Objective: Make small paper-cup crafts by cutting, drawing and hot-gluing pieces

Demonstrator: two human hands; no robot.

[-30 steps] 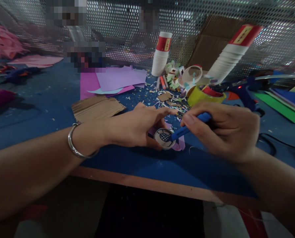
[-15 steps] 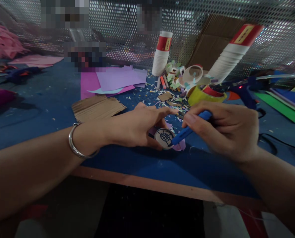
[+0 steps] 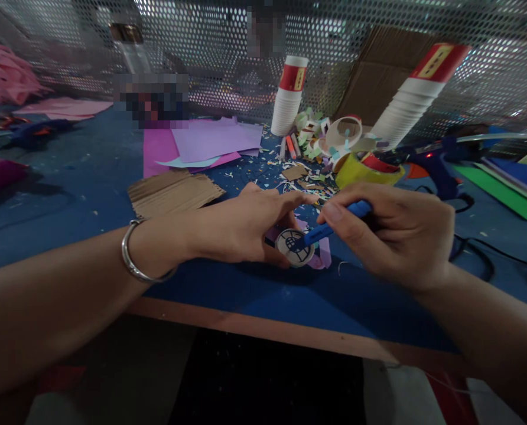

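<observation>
Near the blue worktop's (image 3: 254,292) front edge, the left hand (image 3: 241,227) grips a round white rimmed disc (image 3: 293,255), its central grid and radiating lines inked, outer panels seemingly blank; the right hand (image 3: 396,236) pinches a blue marker (image 3: 321,232) over its face.

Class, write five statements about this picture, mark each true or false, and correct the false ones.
1. The left hand holds a small round pale piece with dark lines. True.
2. A blue cylindrical marker is in the left hand. False: the right hand holds it.
3. A silver metal bracelet circles the left wrist. True.
4. A flat green sheet lies left of both hands. False: it lies right.
5. Flat brown corrugated cardboard lies on the blue tabletop. True.
</observation>
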